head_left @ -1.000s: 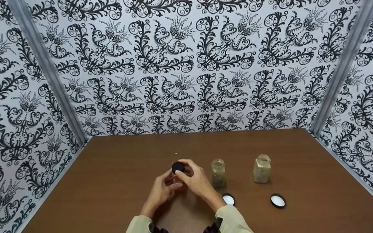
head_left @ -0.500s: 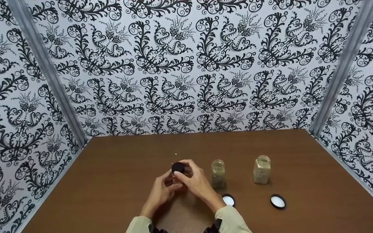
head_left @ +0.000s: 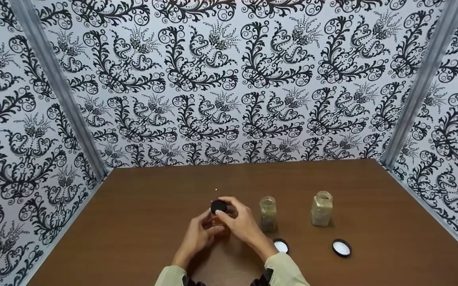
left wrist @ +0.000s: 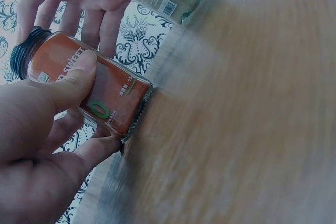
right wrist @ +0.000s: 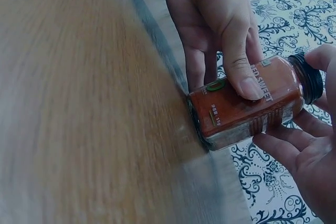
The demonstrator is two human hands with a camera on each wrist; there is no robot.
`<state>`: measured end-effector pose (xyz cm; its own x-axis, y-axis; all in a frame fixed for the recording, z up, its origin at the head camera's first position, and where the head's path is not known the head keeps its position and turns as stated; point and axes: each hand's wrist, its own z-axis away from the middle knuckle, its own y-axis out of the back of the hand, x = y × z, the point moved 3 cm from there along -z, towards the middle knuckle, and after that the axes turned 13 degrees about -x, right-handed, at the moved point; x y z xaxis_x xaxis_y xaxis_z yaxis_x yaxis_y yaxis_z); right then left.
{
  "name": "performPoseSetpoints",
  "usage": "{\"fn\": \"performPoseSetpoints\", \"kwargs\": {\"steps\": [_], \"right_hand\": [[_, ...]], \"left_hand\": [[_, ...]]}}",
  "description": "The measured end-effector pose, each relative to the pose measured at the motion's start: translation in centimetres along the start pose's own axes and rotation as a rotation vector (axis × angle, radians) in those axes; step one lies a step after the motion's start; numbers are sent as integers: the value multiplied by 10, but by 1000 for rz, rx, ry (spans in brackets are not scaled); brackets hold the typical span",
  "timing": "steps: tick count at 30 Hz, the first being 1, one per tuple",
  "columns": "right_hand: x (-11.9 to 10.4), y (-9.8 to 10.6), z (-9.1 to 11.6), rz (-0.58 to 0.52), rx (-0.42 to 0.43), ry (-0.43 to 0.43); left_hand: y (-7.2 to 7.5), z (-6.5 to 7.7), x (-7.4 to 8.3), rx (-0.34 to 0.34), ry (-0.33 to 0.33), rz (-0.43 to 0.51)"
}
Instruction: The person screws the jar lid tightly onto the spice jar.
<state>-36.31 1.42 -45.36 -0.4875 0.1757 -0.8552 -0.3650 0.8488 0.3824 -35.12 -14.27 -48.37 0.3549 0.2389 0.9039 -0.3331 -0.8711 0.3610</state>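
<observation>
A square glass spice jar (left wrist: 113, 90) of orange-red powder, with printed lettering on its side, stands at the middle of the table. My left hand (head_left: 197, 236) grips its body, the thumb lying across the label. Fingers and thumb of my right hand (head_left: 243, 224) hold the ridged black lid (right wrist: 306, 80) from either side. The lid sits on the jar's neck. In the head view, both hands hide most of the jar's body.
To the right stand two lidless glass jars of greenish powder, a nearer one (head_left: 268, 214) and a farther one (head_left: 322, 209). Two black lids, one by my right wrist (head_left: 280, 246) and one farther right (head_left: 341, 248), lie white side up. A patterned wall (head_left: 213, 99) borders the brown table (head_left: 145, 206).
Both hands stay at the same spot around the jar. Only the right thumb shifts slightly at the lid's edge.
</observation>
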Motion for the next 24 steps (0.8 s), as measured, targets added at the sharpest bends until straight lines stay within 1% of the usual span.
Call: {"fn": "performPoseSetpoints", "kwargs": {"steps": [4, 10, 18, 21, 24], "right_hand": [[0, 0, 1, -9, 5, -5], [0, 0, 2, -23, -13, -1], [2, -1, -1, -19, 13, 1], [3, -1, 0, -27, 8, -5], [2, -1, 1, -6, -6, -22]], "left_hand": [[0, 0, -1, 7, 0, -14], [0, 0, -1, 8, -4, -29], [0, -1, -1, 8, -4, -22], [0, 0, 0, 9, -12, -19], [0, 1, 0, -4, -7, -9]]}}
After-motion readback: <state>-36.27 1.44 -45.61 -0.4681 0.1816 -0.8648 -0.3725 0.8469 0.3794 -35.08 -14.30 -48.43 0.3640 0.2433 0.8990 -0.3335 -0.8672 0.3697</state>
